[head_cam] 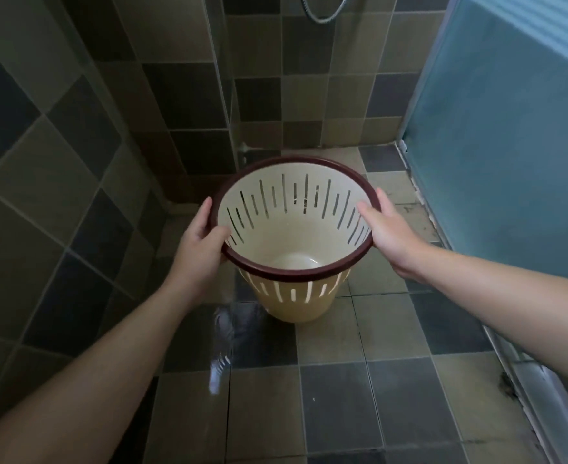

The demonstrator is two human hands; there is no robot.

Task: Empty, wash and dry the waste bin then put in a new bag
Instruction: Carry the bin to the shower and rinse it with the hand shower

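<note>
We hold the cream plastic waste bin with slotted sides and a dark maroon rim (296, 236) upright above the wet tiled shower floor (359, 390), empty, a little water pooled in its base. Our left hand (202, 242) and right hand (386, 236) each curl over the rim on opposite sides. We judge washing is under way; next comes tipping the water out and drying.

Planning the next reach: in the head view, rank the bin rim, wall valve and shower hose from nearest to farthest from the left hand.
1. Bin rim: gripped by the left hand.
2. Wall valve: low on the wall, beyond the bin.
3. Shower hose: top of frame, high on the wall.
</note>
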